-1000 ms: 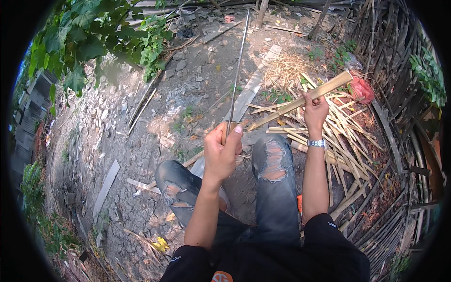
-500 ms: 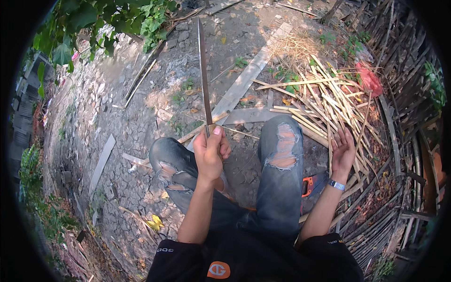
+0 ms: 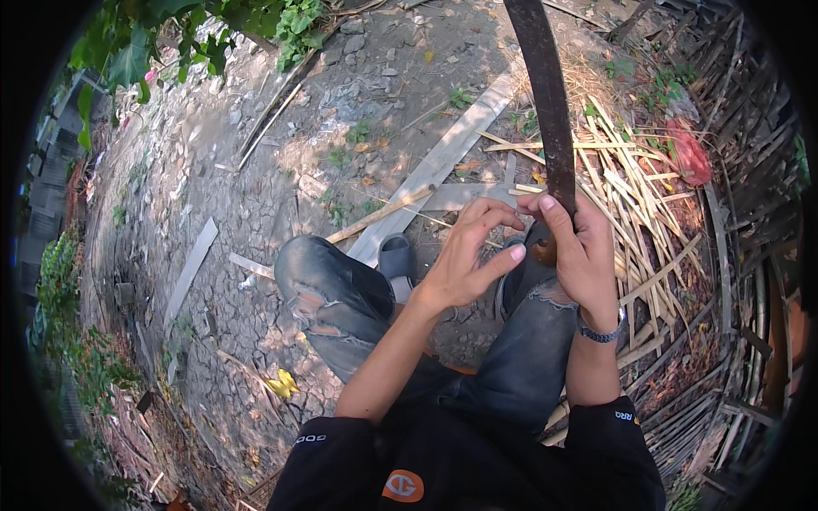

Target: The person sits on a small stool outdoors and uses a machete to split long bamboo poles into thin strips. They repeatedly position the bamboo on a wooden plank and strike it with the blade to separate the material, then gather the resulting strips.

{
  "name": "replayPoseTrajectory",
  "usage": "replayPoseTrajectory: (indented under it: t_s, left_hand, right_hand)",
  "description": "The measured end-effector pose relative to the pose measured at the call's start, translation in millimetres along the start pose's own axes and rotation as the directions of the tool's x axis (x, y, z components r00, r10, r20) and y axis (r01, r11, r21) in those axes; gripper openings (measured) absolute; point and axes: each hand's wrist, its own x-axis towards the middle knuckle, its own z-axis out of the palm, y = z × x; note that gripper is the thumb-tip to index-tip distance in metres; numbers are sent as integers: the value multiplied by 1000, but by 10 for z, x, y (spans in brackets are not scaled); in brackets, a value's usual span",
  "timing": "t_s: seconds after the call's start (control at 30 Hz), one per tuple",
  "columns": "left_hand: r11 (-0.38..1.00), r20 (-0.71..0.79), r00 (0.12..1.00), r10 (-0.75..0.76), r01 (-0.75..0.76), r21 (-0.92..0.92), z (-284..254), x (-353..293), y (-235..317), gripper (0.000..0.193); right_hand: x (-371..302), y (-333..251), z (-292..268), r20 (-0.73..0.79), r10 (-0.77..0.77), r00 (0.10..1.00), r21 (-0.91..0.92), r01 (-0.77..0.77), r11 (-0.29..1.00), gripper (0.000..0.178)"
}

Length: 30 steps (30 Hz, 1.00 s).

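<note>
Right hand [image 3: 590, 251]: grasping a long, dark, curved metal machete [image 3: 550, 111] near its brown wooden handle [image 3: 544, 252].
Machete: extending toward the far side, right of centre.
Left hand [image 3: 464, 260]: hovering released, fingers half curled, near the right fingertips.
Pale yellow split-wood strips [image 3: 641, 204]: lying heaped at right.

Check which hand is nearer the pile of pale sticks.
Right: the right hand, holding the machete, appears at the left edge of the pile; the left hand is farther left.
</note>
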Motion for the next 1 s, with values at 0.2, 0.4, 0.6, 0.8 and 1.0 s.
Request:
replayPoseTrajectory:
  t_s: [0.2,0.4,0.6,0.8,1.0]
  left_hand:
    - [472,-473,37,-880,173,-865,-969,-331,-2355,43]
    - [200,-419,-375,-827,500,-842,-1088,-1288,-3582,69]
    - [172,-539,-504,-676,603,-779,-1609,-2262,-4220,72]
    - [130,-359,-456,-814,460,-878,-1860,-2418,-4687,57]
    - [261,-397,-311,-863,399,-879,-2011,-2777,-4924,50]
  right_hand:
    - [79,34,-46,50,43,998,288,-56,956,27]
    - [25,240,-181,139,340,930,48,-350,936,25]
    - [128,319,-79,226,107,968,-475,14,880,23]
    - [212,240,25,278,163,947,-472,-14,882,20]
    - [254,265,15,327,208,922,-441,-45,896,20]
